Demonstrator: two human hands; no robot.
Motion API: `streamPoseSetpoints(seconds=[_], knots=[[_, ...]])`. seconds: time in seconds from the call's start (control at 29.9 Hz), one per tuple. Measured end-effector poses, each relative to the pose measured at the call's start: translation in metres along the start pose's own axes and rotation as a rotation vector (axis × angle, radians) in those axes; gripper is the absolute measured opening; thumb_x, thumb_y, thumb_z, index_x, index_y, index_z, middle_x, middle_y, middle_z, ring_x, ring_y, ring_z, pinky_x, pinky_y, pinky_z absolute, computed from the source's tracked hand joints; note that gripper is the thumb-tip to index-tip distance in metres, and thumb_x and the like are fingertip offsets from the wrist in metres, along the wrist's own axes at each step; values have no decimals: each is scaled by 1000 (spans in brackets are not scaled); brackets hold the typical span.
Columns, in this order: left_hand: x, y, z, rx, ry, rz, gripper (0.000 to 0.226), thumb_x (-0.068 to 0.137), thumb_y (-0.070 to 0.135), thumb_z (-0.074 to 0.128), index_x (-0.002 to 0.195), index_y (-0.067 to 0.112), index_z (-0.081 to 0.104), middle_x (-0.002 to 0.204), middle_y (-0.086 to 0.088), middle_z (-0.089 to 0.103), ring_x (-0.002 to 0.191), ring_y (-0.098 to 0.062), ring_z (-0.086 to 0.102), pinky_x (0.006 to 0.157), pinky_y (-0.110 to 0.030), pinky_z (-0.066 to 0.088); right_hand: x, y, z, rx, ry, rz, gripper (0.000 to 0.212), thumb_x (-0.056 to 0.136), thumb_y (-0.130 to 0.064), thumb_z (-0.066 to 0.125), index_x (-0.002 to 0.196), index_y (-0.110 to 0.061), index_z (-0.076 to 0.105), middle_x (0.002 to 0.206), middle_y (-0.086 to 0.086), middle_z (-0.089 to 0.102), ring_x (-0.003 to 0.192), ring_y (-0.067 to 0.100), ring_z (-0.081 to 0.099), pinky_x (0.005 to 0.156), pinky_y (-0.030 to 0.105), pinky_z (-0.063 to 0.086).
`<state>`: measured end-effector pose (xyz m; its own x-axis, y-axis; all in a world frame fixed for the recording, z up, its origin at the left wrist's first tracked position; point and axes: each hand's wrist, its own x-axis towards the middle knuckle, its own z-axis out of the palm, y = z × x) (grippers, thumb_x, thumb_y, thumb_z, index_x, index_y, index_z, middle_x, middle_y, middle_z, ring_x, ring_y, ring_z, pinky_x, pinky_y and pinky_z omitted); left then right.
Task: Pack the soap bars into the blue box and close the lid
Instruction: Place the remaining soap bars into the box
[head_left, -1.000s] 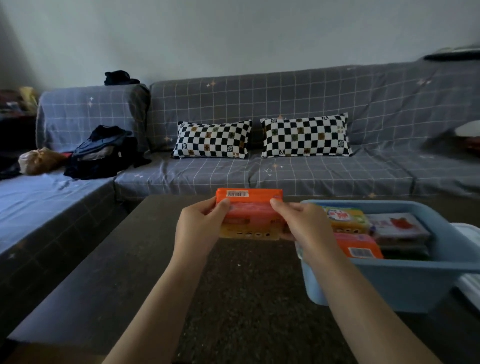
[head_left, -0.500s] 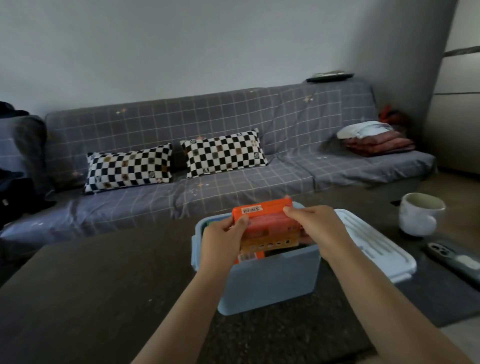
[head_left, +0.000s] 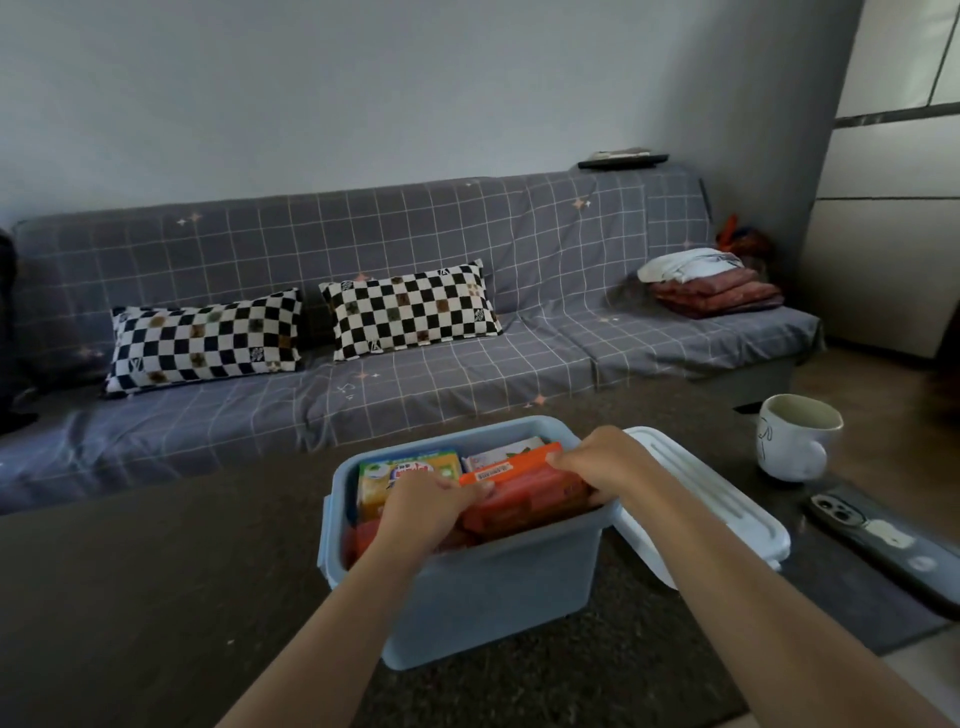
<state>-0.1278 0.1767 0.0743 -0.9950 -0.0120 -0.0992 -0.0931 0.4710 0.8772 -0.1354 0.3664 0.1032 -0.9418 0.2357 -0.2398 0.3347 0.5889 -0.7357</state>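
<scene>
The blue box (head_left: 493, 587) stands on the dark table, lid off. An orange soap bar pack (head_left: 524, 491) lies inside its near right part, tilted, with my left hand (head_left: 431, 506) gripping its left end and my right hand (head_left: 602, 462) gripping its right end. Behind my left hand lies a yellow-green soap pack (head_left: 408, 473). A white soap pack (head_left: 498, 453) shows at the back. More orange packs lie lower in the box, partly hidden. The white lid (head_left: 711, 499) leans against the box's right side.
A white mug (head_left: 792, 436) stands on the table to the right. A phone (head_left: 883, 540) lies near the right edge. The grey checked sofa (head_left: 415, 332) with two checkered pillows runs behind the table. Folded cloths (head_left: 711, 286) sit on its right end.
Both hands carried the orange soap pack from left of the box to above it, then lowered it inside. The view swung to the right, bringing lid, mug and phone into sight.
</scene>
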Motion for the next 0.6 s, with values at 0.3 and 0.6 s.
streamPoseSetpoints(seconds=[0.3,0.6], knots=[[20,-4,0,295,-54,36,46,72,45,76,78,-1,72,68,-12,72,66,-23,71,75,-34,60,16,-8,1,-432,-74,-51,43,83,-38,67,112,-8,55,92,8,64,72,18,66,80,32,55],[30,-15,10,551,30,142,42,73,54,70,63,15,58,51,4,52,50,-8,50,58,-25,43,17,3,13,-655,135,-128,47,71,-51,73,100,-14,65,95,4,71,89,21,67,78,34,52]])
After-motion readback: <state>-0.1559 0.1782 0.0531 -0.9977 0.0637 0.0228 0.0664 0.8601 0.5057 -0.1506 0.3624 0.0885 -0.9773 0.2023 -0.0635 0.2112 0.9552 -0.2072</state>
